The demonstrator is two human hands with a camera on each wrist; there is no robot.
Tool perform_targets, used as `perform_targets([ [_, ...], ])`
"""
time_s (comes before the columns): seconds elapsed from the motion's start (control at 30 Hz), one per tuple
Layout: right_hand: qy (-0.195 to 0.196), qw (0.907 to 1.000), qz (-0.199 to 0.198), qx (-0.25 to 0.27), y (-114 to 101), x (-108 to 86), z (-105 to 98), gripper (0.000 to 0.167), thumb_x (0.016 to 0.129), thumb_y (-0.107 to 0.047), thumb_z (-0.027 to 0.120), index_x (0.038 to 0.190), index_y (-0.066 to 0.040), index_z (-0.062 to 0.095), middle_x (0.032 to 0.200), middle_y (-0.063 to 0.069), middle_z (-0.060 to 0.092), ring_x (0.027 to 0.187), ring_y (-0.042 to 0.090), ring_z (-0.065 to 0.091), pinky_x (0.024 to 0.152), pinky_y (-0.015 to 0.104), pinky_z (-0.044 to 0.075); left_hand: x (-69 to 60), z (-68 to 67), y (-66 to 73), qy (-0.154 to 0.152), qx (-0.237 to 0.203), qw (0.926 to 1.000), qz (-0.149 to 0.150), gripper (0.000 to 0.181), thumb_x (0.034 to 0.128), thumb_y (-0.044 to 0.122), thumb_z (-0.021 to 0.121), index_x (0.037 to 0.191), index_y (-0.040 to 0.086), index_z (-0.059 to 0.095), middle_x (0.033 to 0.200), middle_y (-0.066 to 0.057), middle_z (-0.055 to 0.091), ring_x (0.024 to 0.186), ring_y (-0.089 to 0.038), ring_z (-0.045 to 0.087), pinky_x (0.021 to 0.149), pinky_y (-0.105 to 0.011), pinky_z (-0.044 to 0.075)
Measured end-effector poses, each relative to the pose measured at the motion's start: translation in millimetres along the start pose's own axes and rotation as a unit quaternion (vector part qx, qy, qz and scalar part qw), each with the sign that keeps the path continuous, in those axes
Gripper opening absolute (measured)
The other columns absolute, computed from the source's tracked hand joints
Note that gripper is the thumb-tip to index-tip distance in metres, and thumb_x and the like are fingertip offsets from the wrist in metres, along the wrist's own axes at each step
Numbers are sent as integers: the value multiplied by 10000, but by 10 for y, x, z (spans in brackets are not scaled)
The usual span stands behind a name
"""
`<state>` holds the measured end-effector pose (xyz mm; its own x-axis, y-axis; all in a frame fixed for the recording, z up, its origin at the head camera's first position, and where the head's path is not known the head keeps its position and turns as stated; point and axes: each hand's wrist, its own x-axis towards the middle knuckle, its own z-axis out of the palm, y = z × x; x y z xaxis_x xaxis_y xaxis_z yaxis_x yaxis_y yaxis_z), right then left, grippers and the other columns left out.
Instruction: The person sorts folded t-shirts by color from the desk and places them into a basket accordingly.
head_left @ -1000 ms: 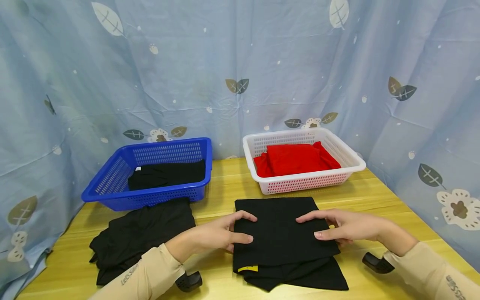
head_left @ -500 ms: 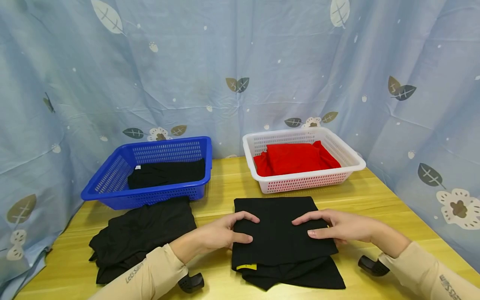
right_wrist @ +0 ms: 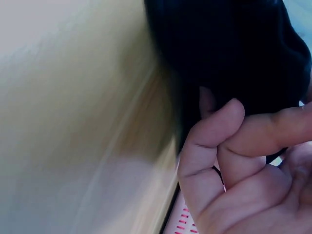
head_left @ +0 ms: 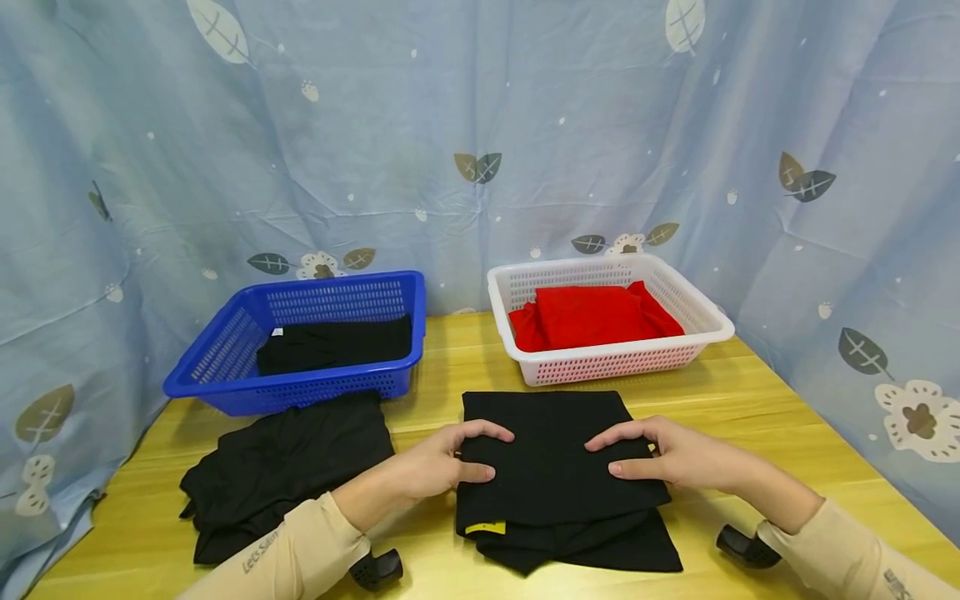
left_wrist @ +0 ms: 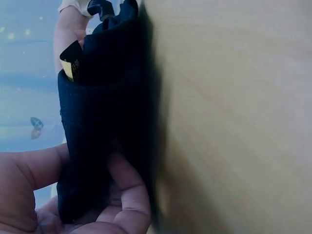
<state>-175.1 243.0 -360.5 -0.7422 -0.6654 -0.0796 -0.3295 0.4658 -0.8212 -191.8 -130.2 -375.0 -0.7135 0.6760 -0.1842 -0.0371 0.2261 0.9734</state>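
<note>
Head view: a folded black garment (head_left: 551,479), on or just above the wooden table (head_left: 453,354), is gripped at opposite side edges by the left hand (head_left: 431,468) and right hand (head_left: 681,454). Left wrist view: layers are pinched. Right wrist view: fingers are curled under the edge. Judged light, soft and floppy; both sides should be held, all layers together.

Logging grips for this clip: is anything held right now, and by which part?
Yes: the folded black cloth with the yellow tag. The left hand grips its left edge and the right hand its right edge.
</note>
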Motion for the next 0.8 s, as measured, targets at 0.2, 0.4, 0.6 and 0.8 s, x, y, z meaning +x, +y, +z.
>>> perform_targets([
  [0.2, 78, 9999, -39, 76, -74, 0, 26, 366, 1049, -245, 712, 1413, -219, 708, 1456, 97, 684, 1246, -6, 606, 1018, 196, 515, -89, -60, 159, 7, 315, 9994, 162, 449, 1013, -10, 670, 1450, 63, 601, 1297, -159, 719, 1037, -158, 757, 897, -302, 634],
  [0.4, 122, 9997, -186, -58, -181, -7, 51, 366, 1056, -251, 704, 1422, -252, 698, 1463, 75, 678, 1254, 9, 605, 1004, 215, 526, -270, -124, 298, 204, 987, 9948, 174, 404, 1031, 114, 703, 1425, 179, 640, 1298, -93, 708, 1041, -159, 751, 920, -271, 602],
  [0.6, 118, 9996, -250, -77, -352, 7, 70, 370, 1051, -243, 714, 1420, -240, 695, 1144, 65, 747, 678, 50, 492, 661, 247, 473, -433, -179, 407, 143, 1027, 9937, 428, 413, 1045, 86, 678, 1447, 157, 617, 1292, -113, 732, 1077, -182, 758, 929, -278, 615],
  [0.8, 106, 9996, -253, -118, -511, 50, 98, 388, 1046, -252, 721, 1432, -252, 683, 574, 54, 354, 430, 31, 257, 452, 246, 302, -589, -240, 509, 383, 1409, 9876, 571, 414, 1038, 106, 697, 1433, 208, 634, 1262, -84, 748, 1038, -202, 780, 909, -277, 620],
])
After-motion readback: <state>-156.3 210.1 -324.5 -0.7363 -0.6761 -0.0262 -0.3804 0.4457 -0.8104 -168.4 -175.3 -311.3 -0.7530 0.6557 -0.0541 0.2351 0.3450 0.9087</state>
